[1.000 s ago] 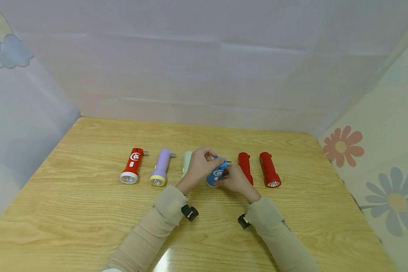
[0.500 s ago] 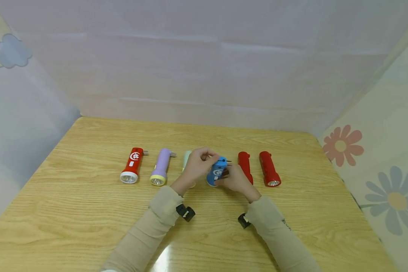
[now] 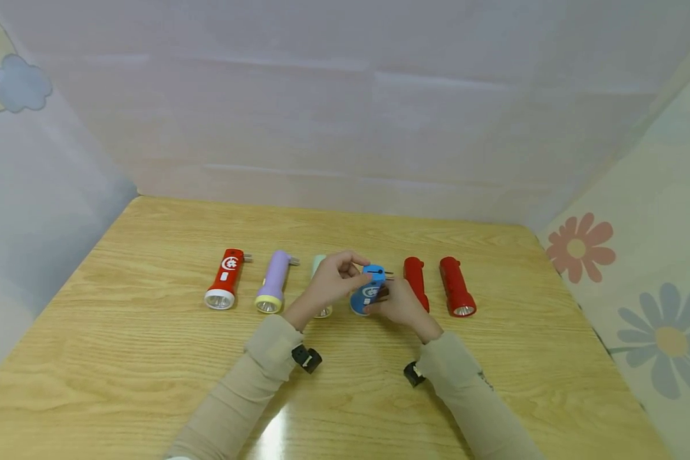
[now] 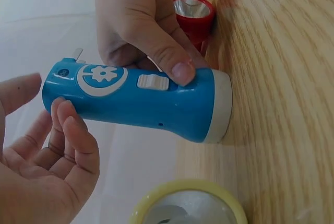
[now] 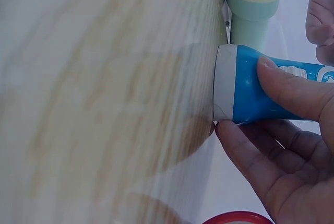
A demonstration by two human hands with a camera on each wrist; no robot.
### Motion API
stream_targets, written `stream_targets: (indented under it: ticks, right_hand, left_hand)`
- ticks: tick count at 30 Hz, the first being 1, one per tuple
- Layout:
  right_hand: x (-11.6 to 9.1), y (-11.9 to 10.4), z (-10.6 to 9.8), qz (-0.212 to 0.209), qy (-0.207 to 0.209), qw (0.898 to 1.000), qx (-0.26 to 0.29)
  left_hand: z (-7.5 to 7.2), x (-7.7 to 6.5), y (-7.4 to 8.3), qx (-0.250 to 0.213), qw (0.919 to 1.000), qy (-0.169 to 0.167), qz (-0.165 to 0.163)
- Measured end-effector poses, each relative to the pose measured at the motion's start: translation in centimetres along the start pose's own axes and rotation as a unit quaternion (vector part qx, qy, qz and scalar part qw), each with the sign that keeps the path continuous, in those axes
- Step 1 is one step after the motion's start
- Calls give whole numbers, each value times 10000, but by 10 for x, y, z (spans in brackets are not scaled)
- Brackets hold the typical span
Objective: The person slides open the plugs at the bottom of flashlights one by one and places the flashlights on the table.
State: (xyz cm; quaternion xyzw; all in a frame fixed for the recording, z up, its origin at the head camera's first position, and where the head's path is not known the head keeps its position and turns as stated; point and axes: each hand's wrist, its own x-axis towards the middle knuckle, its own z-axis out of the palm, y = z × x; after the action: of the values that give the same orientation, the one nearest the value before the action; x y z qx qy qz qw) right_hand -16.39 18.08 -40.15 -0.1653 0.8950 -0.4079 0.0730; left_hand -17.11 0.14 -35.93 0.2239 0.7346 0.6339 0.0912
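A blue flashlight (image 3: pixel 372 275) with a white flower mark, a white switch and a white rim stands upright, lens end down at the wooden table. My right hand (image 3: pixel 402 305) grips its lower body, thumb beside the switch in the left wrist view. Plug prongs stick out near its top, to the right. Around that top end my left hand (image 3: pixel 333 278) hovers with relaxed fingers; in the left wrist view its thumb (image 4: pixel 21 93) is apart from the flashlight and bent fingers (image 4: pixel 78 135) lie close to its side. A mint flashlight (image 5: pixel 253 12) lies just left, partly behind my left hand.
Left on the table (image 3: pixel 149 358) lie a red flashlight with white rim (image 3: pixel 224 281) and a purple one with yellow rim (image 3: pixel 273 281), prongs out. Two all-red flashlights (image 3: pixel 415 281) lie at right, one partly behind my right hand. Cloth walls (image 3: pixel 345 128) surround the table.
My left hand has loosened from the blue flashlight's top and drawn slightly left, uncovering the mint flashlight's lens end. My right hand keeps holding the flashlight in place.
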Motion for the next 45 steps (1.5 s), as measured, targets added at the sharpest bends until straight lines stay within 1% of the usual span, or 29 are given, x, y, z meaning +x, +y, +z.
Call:
stream_targets:
  ticks: [3,5,14,18,25,32,36,40,45]
  right_hand:
    - [0,1,0,-43,1,10000,-8]
    - [0,1,-1,-49,-8,10000,-14]
    - [0,0,-2,44,-11,10000,63]
    - [0,0,-1,46,-24,10000,35]
    - [-1,-2,-2,231,-77,9997,26]
    - [0,-2,-5,339,-142,9993,-29]
    - [1,-1,-5,454,-236,9986,-120]
    - [1,-1,-5,560,-322,9979,-66]
    - [1,-3,-6,699,-460,9965,60]
  left_hand:
    - [-2,-4,12,194,9998,-86,51]
    - [-3,-6,16,289,9995,-119,74]
    - [-7,-6,14,472,9979,-355,247]
    - [-7,-6,13,476,9978,-394,239]
    - [-8,-6,15,567,9971,-422,294]
    - [-6,7,-16,579,9972,-388,284]
    - [-7,8,-20,617,9971,-286,348]
    - [-7,9,-21,654,9966,-246,437]
    - [-8,9,-21,713,9965,-161,394]
